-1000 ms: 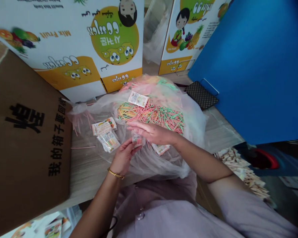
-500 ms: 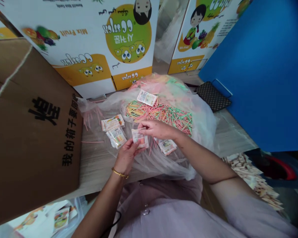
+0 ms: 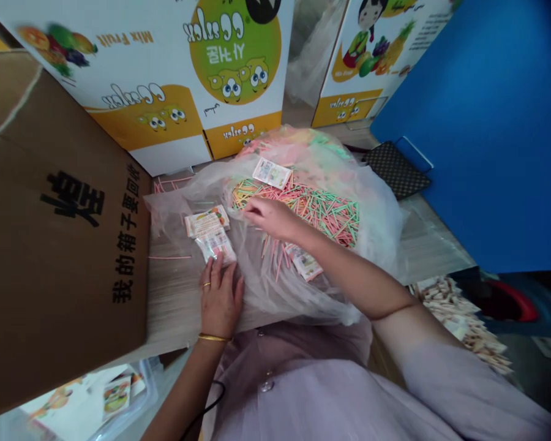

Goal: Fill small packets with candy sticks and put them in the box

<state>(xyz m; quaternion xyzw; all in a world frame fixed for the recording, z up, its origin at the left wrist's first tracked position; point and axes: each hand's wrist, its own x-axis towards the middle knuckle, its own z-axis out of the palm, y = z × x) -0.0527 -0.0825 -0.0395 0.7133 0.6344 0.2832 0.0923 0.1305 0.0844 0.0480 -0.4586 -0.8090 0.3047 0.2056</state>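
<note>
My left hand lies with fingers spread, its fingertips on the lower edge of a small clear packet at the left of the plastic bag. Another printed packet is just above that one. My right hand is closed over the left edge of the coloured sticks in the open bag; what its fingers hold, if anything, is hidden. One packet rests on top of the sticks, and more packets lie below my right forearm.
A brown carton stands at the left. Printed white boxes line the back, and a blue panel rises at the right. A dark checkered item sits beside the bag. Below the table is a clear tub.
My left hand has let go of the packet it held and moved down-left onto the packets. My right hand has moved up and slightly left to the sticks. The view has shifted slightly.
</note>
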